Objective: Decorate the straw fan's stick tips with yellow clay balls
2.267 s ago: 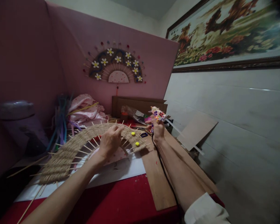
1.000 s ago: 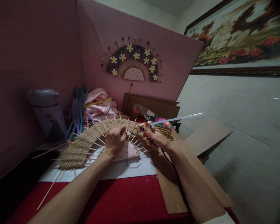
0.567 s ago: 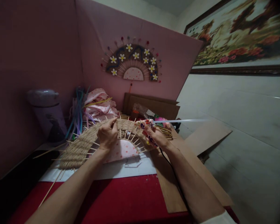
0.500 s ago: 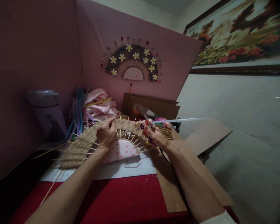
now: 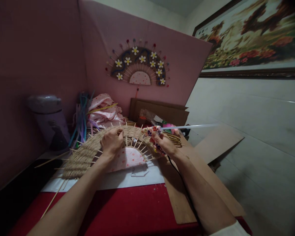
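Cloth [image 5: 105,108], cardboard [image 5: 159,110] behind woven fan [image 5: 80,158]

the woven fan [image 5: 82,157] lies on a sheet [image 5: 120,181], the left hand [image 5: 111,141] over its arch, the right hand [image 5: 166,144] with a glue gun [image 5: 153,130] at its right side. right of the fan lies a board [image 5: 174,196], left of the fan stands a tumbler [image 5: 50,126]; behind it, cloth [image 5: 103,108], cardboard [image 5: 166,113] and a second fan [image 5: 140,78] on a panel [image 5: 184,68].

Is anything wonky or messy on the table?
Two long thin sticks look askew by the left end of the woven fan: one slants down over the red cloth, the other juts out sideways, unlike the shorter, evenly spread spokes. I can't tell whether they're attached.
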